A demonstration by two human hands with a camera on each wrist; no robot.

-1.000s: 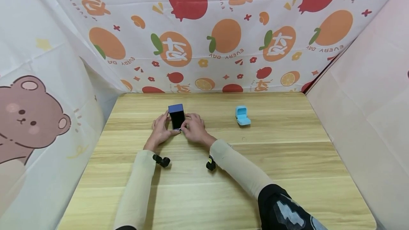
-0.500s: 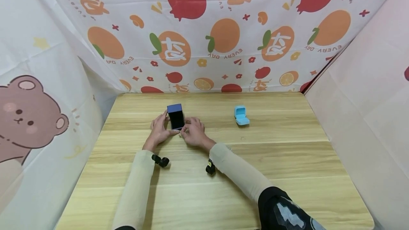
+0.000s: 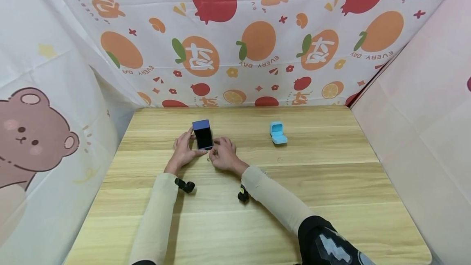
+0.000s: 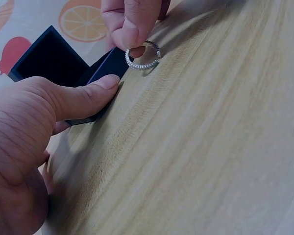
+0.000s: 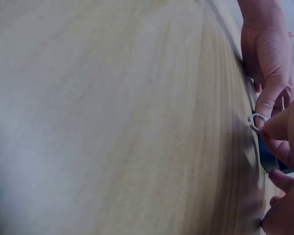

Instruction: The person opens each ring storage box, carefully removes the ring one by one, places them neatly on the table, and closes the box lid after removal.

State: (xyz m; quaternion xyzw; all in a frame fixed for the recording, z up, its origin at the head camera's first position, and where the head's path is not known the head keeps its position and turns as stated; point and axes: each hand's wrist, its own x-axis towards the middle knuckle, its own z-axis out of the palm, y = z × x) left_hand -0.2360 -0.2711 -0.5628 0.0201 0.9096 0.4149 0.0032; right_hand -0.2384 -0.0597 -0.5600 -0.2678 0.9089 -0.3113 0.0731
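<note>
A dark blue jewellery box (image 3: 204, 137) stands on the table with its lid raised and a black inside. My left hand (image 3: 182, 150) grips it from the left, the thumb (image 4: 95, 95) lying along its front edge and the other fingers behind. Just in front of the box, my right hand (image 3: 223, 154) pinches a silver ring (image 4: 143, 66) between thumb and fingertips. The ring is set with small stones and has a gap in its band. In the right wrist view the ring (image 5: 251, 122) appears beside the left thumb.
A light blue ring box (image 3: 278, 133) stands lid-up farther right on the wooden table (image 3: 312, 191). A faint small ring-shaped thing (image 3: 279, 160) lies in front of it. A fruit-print cloth (image 3: 235, 44) hangs behind the table's far edge.
My right hand has drawn back slightly from the box's front edge toward me, the ring still in its fingers. The left hand and both boxes hold their places; the head view shifts slightly.
</note>
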